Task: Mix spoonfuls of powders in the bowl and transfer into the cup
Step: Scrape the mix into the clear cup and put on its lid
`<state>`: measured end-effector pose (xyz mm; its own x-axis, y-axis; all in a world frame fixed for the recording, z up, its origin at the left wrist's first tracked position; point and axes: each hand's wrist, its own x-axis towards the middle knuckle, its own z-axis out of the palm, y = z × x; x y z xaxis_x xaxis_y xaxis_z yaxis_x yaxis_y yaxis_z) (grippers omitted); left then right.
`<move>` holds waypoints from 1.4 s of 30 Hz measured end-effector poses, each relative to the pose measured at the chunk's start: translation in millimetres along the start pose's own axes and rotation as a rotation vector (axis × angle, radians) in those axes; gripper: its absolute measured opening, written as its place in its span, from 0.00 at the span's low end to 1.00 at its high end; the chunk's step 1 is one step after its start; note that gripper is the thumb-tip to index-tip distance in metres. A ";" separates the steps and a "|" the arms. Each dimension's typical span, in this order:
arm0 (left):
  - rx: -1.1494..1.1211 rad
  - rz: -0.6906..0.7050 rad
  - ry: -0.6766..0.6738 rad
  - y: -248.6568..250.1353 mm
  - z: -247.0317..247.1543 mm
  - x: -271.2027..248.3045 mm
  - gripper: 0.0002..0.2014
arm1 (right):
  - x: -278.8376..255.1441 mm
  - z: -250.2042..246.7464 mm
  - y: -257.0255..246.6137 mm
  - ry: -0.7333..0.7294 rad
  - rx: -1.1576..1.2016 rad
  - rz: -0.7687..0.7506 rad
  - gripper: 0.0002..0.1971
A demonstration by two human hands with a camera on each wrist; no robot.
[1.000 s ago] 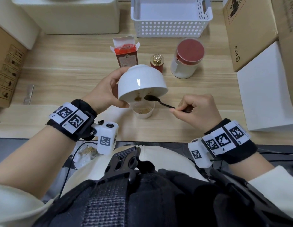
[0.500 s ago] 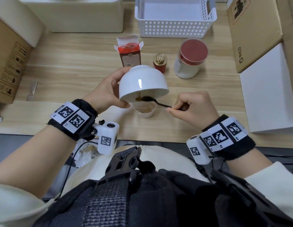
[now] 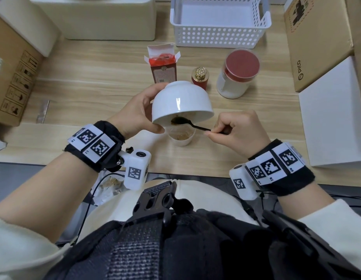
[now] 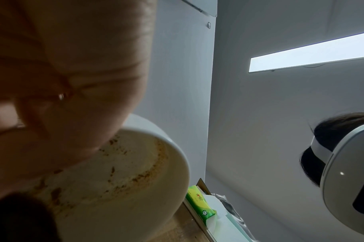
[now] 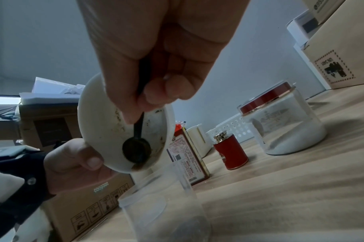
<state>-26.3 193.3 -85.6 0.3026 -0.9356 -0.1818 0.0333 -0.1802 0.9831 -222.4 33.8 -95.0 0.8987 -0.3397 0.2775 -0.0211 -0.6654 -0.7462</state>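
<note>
My left hand (image 3: 135,114) grips the white bowl (image 3: 181,103) by its rim and base, tipped steeply mouth-down over the clear plastic cup (image 3: 181,136). Brown powder traces cling to the bowl's inside (image 4: 123,172). My right hand (image 3: 238,132) pinches the handle of a black spoon (image 3: 187,123), whose head lies inside the bowl's lower lip (image 5: 136,151). The cup (image 5: 162,217) stands on the table right under the bowl and holds some brown powder at the bottom.
Behind the bowl stand an open red carton (image 3: 163,65), a small red bottle with a gold cap (image 3: 200,77) and a red-lidded jar of white powder (image 3: 237,73). A white perforated basket (image 3: 220,23) sits at the back. Cardboard boxes (image 3: 317,41) and a white box (image 3: 335,118) line the right.
The spoon head has slid further into the tipped bowl, toward its lower lip. The bowl stays tilted over the cup, and both hands keep their hold.
</note>
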 end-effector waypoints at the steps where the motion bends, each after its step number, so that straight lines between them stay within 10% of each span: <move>1: -0.001 -0.002 -0.005 0.2 -0.1 0.1 0.43 | -0.6 -1.5 0.3 -0.019 0.005 0.005 0.13; 24: -0.133 0.017 -0.009 6.1 0.0 3.2 0.45 | 9.1 -5.2 -10.9 0.078 -0.008 0.077 0.12; 32: -0.445 -0.095 0.079 29.6 -16.6 -1.6 0.22 | 64.6 -5.5 -48.3 0.206 0.101 0.120 0.06; 42: -0.660 -0.189 0.363 16.9 -47.4 -34.8 0.12 | 78.0 20.2 -31.6 -0.075 0.395 0.425 0.23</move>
<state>8.9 237.3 -61.5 0.5249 -0.7283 -0.4405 0.6414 -0.0016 0.7672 -142.8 41.7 -62.0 0.8761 -0.4647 -0.1282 -0.2343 -0.1780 -0.9557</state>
